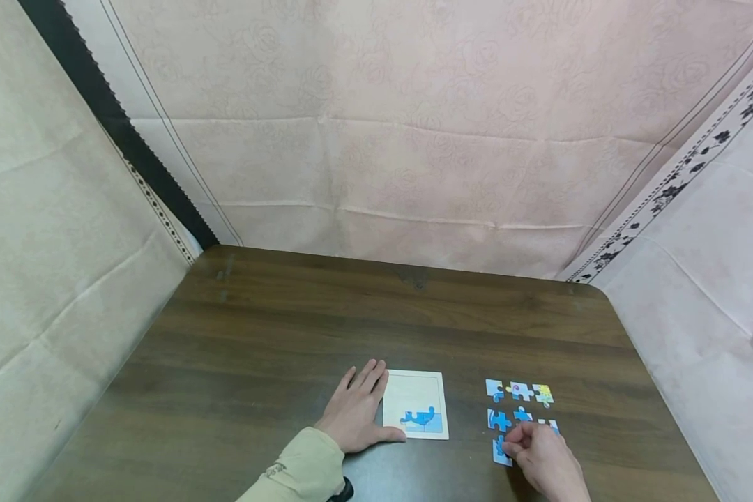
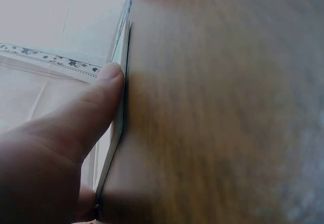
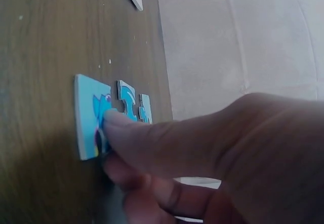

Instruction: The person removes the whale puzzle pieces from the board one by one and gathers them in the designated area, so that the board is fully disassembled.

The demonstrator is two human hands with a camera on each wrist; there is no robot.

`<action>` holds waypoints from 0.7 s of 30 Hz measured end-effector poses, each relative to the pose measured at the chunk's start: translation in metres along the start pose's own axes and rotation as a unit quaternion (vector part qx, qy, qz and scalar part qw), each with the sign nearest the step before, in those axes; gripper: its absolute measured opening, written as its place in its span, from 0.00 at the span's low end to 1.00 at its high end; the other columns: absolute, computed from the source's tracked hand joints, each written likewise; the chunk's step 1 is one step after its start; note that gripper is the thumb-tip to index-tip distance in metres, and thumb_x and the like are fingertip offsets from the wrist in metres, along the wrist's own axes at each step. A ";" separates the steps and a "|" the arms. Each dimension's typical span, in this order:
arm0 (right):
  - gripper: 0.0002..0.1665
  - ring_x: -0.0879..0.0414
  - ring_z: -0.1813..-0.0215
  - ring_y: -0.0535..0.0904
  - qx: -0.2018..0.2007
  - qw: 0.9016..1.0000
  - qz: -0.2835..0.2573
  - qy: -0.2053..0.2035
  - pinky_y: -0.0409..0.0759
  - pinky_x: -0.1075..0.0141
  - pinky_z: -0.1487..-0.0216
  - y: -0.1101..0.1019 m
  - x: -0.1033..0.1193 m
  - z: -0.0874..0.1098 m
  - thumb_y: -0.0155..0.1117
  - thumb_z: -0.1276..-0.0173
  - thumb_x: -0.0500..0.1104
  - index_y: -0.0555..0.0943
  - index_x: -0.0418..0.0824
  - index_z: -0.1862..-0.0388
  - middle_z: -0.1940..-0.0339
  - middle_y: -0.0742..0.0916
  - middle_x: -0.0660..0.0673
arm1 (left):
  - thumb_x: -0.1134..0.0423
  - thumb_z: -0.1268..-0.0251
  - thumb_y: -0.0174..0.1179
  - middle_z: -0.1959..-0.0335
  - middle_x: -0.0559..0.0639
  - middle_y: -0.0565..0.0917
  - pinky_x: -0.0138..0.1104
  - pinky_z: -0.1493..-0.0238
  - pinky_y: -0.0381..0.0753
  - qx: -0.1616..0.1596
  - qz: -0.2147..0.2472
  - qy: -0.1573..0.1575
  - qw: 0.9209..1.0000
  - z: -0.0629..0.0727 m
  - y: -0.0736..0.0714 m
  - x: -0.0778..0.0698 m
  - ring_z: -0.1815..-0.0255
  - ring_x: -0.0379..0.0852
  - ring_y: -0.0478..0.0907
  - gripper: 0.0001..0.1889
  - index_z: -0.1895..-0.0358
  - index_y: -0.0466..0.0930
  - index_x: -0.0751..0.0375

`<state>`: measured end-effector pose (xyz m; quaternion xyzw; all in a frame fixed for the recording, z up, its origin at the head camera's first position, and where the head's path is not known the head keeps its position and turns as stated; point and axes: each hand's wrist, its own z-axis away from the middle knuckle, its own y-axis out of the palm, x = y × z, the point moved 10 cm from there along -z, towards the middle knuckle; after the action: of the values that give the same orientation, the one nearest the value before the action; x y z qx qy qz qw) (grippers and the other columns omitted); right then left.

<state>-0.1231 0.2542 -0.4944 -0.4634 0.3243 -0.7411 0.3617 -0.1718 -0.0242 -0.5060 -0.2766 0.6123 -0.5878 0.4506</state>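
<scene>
My left hand [image 1: 356,413] rests at the left side of a white square puzzle board [image 1: 414,387], its fingers stretched out and its thumb by the board's near edge. In the left wrist view the thumb [image 2: 98,102] lies against the board's rim. A blue patch of picture [image 1: 422,420] shows low on the board. To the right, my right hand [image 1: 547,460] pinches the edge of a blue jigsaw piece [image 3: 90,115] between thumb and curled index finger. That piece is the nearest one on the left; its right part is hidden by the fingertips.
Several loose jigsaw pieces lie in rows beyond the right hand, among them a yellow-green one [image 1: 542,393] and a blue one [image 1: 498,420]. The brown wooden table [image 1: 276,335] is bordered by pale cloth [image 1: 414,174] at the back and sides.
</scene>
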 end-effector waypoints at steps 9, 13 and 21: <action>0.04 0.55 0.72 0.72 -0.001 1.000 -0.022 0.007 0.70 0.61 0.71 -0.003 0.002 0.000 0.67 0.37 0.38 0.81 0.43 0.71 0.76 0.80 0.51 | 0.17 0.53 0.47 0.22 0.52 0.53 0.52 0.26 0.49 -0.001 -0.001 -0.002 1.000 0.000 0.000 0.001 0.22 0.49 0.46 0.60 0.24 0.57 0.60; 0.05 0.56 0.73 0.72 -0.009 0.999 -0.034 -0.009 0.70 0.63 0.73 -0.005 0.008 0.002 0.67 0.36 0.38 0.80 0.41 0.71 0.77 0.80 0.51 | 0.17 0.53 0.47 0.22 0.52 0.54 0.52 0.27 0.49 -0.002 0.001 -0.002 1.000 0.000 0.000 0.001 0.22 0.49 0.46 0.59 0.25 0.57 0.59; 0.07 0.57 0.76 0.71 -0.040 0.997 -0.045 -0.038 0.68 0.64 0.75 -0.004 0.028 0.004 0.69 0.37 0.41 0.80 0.44 0.72 0.79 0.78 0.52 | 0.17 0.53 0.48 0.22 0.51 0.53 0.51 0.26 0.48 -0.001 0.002 -0.002 1.000 0.000 0.000 0.000 0.22 0.49 0.46 0.59 0.24 0.56 0.59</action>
<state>-0.1293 0.2328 -0.4772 -0.5193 0.3185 -0.7251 0.3211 -0.1718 -0.0245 -0.5063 -0.2771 0.6125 -0.5856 0.4529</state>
